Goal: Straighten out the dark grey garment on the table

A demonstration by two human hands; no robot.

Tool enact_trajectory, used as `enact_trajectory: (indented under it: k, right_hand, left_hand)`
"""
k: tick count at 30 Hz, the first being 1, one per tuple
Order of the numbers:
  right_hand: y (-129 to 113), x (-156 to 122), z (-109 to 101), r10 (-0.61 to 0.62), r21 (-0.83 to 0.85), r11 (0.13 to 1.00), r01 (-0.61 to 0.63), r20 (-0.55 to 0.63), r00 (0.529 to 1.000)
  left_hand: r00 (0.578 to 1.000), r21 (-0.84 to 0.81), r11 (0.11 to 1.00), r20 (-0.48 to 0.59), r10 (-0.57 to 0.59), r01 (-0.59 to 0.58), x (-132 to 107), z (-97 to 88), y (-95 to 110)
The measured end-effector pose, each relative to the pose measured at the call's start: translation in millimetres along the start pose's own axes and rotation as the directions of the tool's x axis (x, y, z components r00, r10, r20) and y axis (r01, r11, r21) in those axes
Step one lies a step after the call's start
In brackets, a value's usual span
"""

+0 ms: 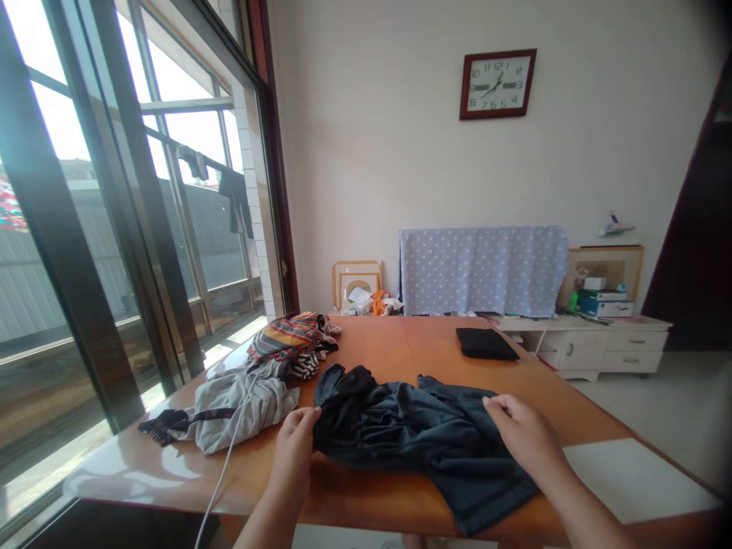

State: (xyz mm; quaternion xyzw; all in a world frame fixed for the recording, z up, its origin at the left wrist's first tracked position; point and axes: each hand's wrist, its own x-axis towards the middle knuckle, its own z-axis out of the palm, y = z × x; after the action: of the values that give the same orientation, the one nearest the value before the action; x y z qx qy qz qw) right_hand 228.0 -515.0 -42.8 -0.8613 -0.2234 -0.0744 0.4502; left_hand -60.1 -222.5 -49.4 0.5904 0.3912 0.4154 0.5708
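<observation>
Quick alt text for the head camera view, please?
The left hand and right hand touch opposite edges of a crumpled dark blue garment on an orange-brown wooden table. A grey garment and a striped cloth lie in heaps to their left.

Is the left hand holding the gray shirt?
No, the left hand is at the edge of the dark blue garment, while the gray shirt lies beside it.

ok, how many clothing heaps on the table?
3. A dark navy garment lies between the left hand and right hand; a grey garment lies left of it; a striped bundle lies behind that. More pieces may be hidden within the heaps.
</observation>
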Motion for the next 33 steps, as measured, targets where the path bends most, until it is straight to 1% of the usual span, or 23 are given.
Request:
enact_trajectory:
  k: [1,2,3,4,5,6,7,9,12,14,16,19,21,23,24,25,27,28,29,30,31,32,33]
  right_hand:
    - [-5,-1,3,-0.019,-0.059,0.998,0.022,0.04,0.999]
    - [-10,-2,8,-0.039,-0.096,0.994,0.045,0.059,0.997]
    - [-15,-3,12,-0.062,-0.107,0.992,0.068,0.062,0.996]
    - [-20,-4,18,-0.092,-0.106,0.989,0.099,0.071,0.993]
    - [-25,-6,24,-0.127,-0.107,0.985,0.137,0.095,0.987]
    - [-30,-8,30,-0.16,-0.12,0.977,0.176,0.13,0.978]
    - [-34,-10,37,-0.184,-0.153,0.966,0.21,0.168,0.968]
    - [-39,-14,50,-0.199,-0.272,0.927,0.26,0.232,0.952]
    - [-39,-14,66,-0.163,-0.448,0.845,0.292,0.305,0.938]
    - [-36,-5,72,-0.125,-0.484,0.823,0.296,0.355,0.927]
    - [-36,11,75,-0.083,-0.463,0.846,0.266,0.379,0.922]
    - [-47,40,78,-0.066,-0.339,0.925,0.173,0.307,0.949]
    - [-66,59,82,-0.078,-0.268,0.953,0.14,0.227,0.971]
    - [-93,73,88,-0.12,-0.16,0.977,0.142,0.142,0.983]
    - [-109,78,91,-0.149,-0.047,0.987,0.153,0.073,0.986]
    - [-125,81,95,-0.181,0.127,0.975,0.181,-0.009,0.983]
    - [-156,81,103,-0.243,0.246,0.937,0.247,-0.047,0.969]
    - [-169,80,106,-0.287,0.425,0.862,0.275,-0.037,0.957]
    - [-178,77,109,-0.309,0.561,0.789,0.252,0.007,0.951]
    - [-184,73,111,-0.314,0.636,0.746,0.198,0.074,0.947]
    - [-185,69,112,-0.313,0.681,0.72,0.134,0.147,0.938]
    - [-181,64,113,-0.298,0.676,0.733,0.073,0.223,0.928]
    - [-174,60,113,-0.275,0.639,0.769,0.029,0.289,0.917]
  left_hand:
    - [0.999,0.077,0.997,-0.039,0.026,-0.023,0,-4.9,-2]
    - [0.994,0.179,0.982,-0.075,0.081,-0.067,0,-8.5,-4]
    - [0.982,0.297,0.946,-0.098,0.164,-0.129,2,-10.4,-4]
    - [0.961,0.415,0.888,-0.099,0.259,-0.197,4,-10.2,-4]
    - [0.935,0.531,0.807,-0.072,0.346,-0.258,7,-8.0,-2]
    - [0.914,0.624,0.72,-0.025,0.405,-0.302,9,-4.0,1]
    - [0.905,0.682,0.652,0.032,0.424,-0.33,11,1.3,4]
    - [0.914,0.747,0.563,0.149,0.377,-0.354,13,13.4,8]
    - [0.924,0.779,0.498,0.303,0.234,-0.381,9,26.0,9]
    - [0.917,0.79,0.466,0.353,0.185,-0.398,4,27.3,7]
    - [0.916,0.801,0.445,0.359,0.18,-0.401,-3,23.8,6]
    - [0.919,0.805,0.443,0.347,0.187,-0.394,-17,16.7,9]
    - [0.919,0.797,0.457,0.349,0.186,-0.395,-26,15.6,12]
    - [0.913,0.776,0.483,0.366,0.178,-0.405,-37,20.3,14]
    - [0.909,0.759,0.503,0.382,0.17,-0.413,-42,24.6,14]
    - [0.901,0.735,0.53,0.405,0.159,-0.424,-48,30.0,14]
    - [0.869,0.652,0.61,0.476,0.134,-0.451,-61,41.6,12]
    - [0.844,0.595,0.657,0.522,0.123,-0.463,-68,46.7,10]
    - [0.815,0.531,0.703,0.568,0.117,-0.472,-75,50.6,8]
    - [0.784,0.468,0.745,0.61,0.117,-0.475,-80,53.3,7]
    - [0.752,0.408,0.781,0.648,0.118,-0.473,-85,54.7,6]
    - [0.723,0.355,0.811,0.68,0.117,-0.465,-88,55.0,6]
    - [0.698,0.312,0.833,0.706,0.118,-0.457,-88,54.5,7]
